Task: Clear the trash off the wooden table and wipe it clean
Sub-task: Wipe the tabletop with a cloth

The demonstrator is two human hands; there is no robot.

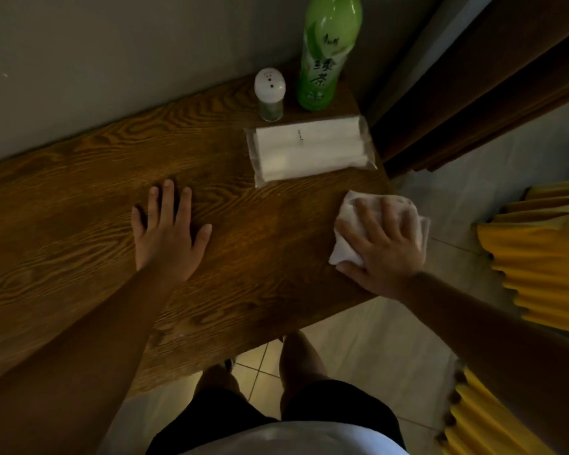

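A wooden table [79, 224] with strong grain stands against a grey wall. My right hand [383, 247] presses flat on a crumpled white tissue [349, 246] at the table's right edge, fingers spread over it. My left hand [166, 231] lies palm down on the bare wood near the middle, fingers apart, holding nothing. A clear pack of white tissues [309, 149] lies flat behind the tissue, toward the far right corner.
A green tea bottle [326, 54] and a small white-capped shaker [270, 95] stand at the far right corner by the wall. Yellow pleated fabric [539, 257] hangs right of the table. A dark wooden door frame [473, 87] is behind. Tiled floor [358, 339] and my legs lie below.
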